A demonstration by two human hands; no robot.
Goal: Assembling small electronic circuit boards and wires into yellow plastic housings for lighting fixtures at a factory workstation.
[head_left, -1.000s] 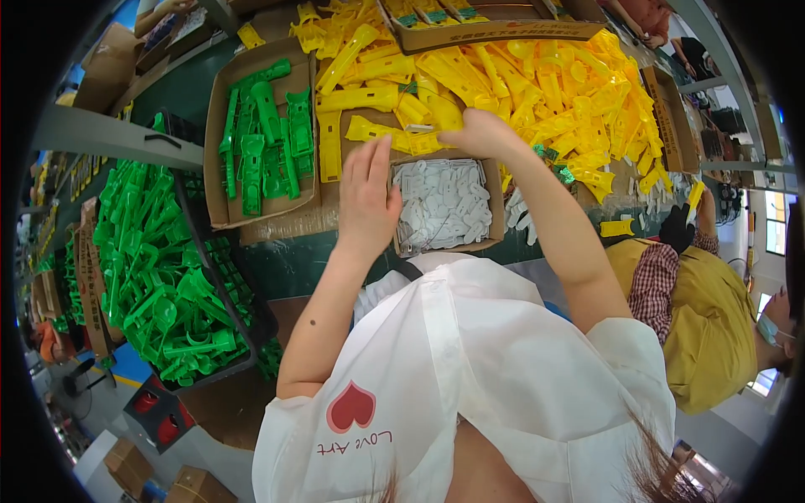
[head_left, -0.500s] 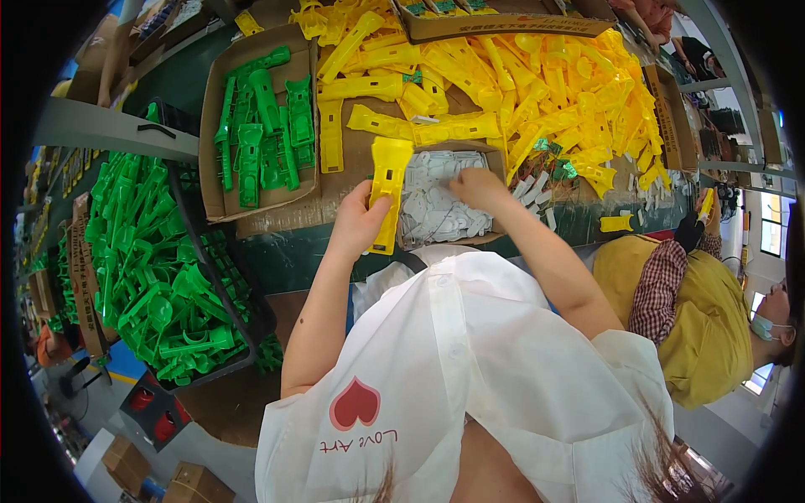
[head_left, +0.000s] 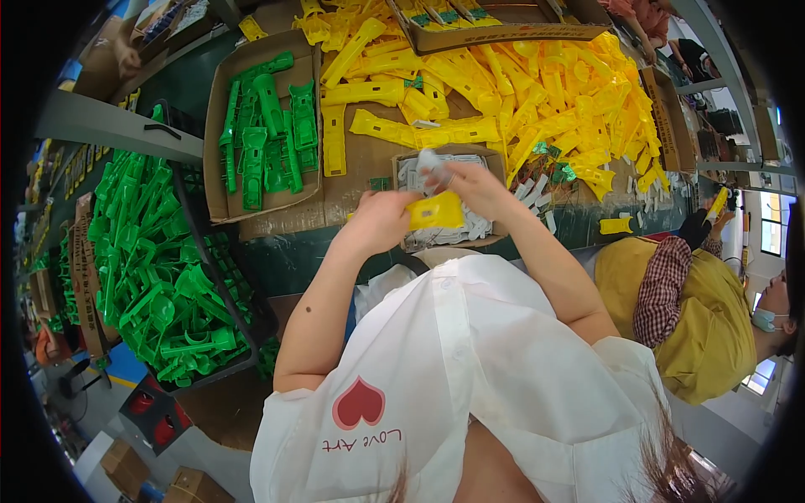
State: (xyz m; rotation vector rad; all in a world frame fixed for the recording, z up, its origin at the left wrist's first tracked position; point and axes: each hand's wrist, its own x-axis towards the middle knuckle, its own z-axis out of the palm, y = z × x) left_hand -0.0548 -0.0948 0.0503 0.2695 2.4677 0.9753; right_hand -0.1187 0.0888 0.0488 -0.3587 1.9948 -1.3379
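My left hand (head_left: 381,220) is closed round a long yellow plastic shell (head_left: 438,211), which lies sideways in it with one end sticking out to the right. Just right of that, my right hand (head_left: 471,189) pinches a small whitish piece (head_left: 430,161), blurred by motion. Both hands are above the near part of a small cardboard box (head_left: 496,161) full of flat white plastic pieces (head_left: 474,226). A little green board (head_left: 380,183) rests on the cardboard beside my left hand.
Yellow shells (head_left: 537,84) are heaped across the back and right. A cardboard tray (head_left: 213,168) of green shells stands at left, above a black crate (head_left: 251,323) of more green parts. A co-worker in a yellow garment (head_left: 704,327) sits at right.
My left hand has turned the yellow shell from upright to sideways. My right hand has come up out of the white pieces and over toward the left hand, with a whitish piece in its fingers.
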